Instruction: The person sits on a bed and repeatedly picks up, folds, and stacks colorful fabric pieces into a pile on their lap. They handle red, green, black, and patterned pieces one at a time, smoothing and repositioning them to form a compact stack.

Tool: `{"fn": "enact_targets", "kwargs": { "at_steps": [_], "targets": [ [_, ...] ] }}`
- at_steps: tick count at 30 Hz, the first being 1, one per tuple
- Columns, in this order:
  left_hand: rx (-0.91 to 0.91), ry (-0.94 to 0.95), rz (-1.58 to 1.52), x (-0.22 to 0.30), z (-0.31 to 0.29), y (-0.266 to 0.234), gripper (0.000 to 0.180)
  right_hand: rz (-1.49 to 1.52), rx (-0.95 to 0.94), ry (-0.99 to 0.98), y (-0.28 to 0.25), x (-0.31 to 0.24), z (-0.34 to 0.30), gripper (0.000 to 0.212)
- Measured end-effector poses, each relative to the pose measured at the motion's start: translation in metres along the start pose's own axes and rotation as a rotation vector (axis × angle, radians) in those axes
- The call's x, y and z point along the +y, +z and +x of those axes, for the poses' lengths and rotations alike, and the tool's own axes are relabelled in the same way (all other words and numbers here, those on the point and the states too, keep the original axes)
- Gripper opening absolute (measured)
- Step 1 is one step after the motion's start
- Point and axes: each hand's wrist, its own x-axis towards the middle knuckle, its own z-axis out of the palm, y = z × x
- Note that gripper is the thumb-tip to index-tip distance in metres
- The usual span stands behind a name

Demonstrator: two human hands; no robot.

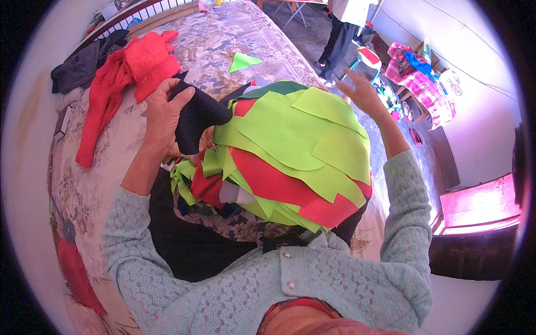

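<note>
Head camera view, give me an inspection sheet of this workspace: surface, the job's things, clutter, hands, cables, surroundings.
Surface: bed with a floral patterned cover.
Job's things: stack of cut fabric pieces, lime green and red, in front of the person; black fabric piece at its left edge.
Clutter: red garment and dark garment at the far left of the bed; a lone green triangle piece beyond the stack.
Hands: left hand grips the black fabric piece; right hand raised, open, holding nothing.
Cables: nothing seen.
Surroundings: another person standing beyond the bed; pink cloth by the right wall.
</note>
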Motion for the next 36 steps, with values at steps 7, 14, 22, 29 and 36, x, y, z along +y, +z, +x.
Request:
{"fn": "enact_targets", "kwargs": {
  "at_steps": [7,14,22,29,36],
  "targets": [
    [0.029,-0.02,0.04,-0.001,-0.001,0.004,0.022,-0.06,0.005,-0.271,0.01,-0.059,-0.001,0.069],
    [0.024,-0.003,0.042,0.0,0.004,0.005,0.019,-0.001,-0.334,-0.326,0.032,-0.072,-0.018,0.073],
    [0.151,0.041,-0.08,0.009,0.011,0.003,0.019,-0.015,-0.302,-0.324,0.034,-0.073,-0.02,0.07],
    [0.087,0.161,-0.187,0.03,0.013,0.01,0.024,0.086,-0.308,-0.339,0.036,-0.069,-0.017,0.07],
    [-0.316,0.011,-0.27,0.079,-0.02,0.029,0.025,0.352,-0.222,-0.385,0.02,-0.069,-0.015,0.089]
  ]
}}
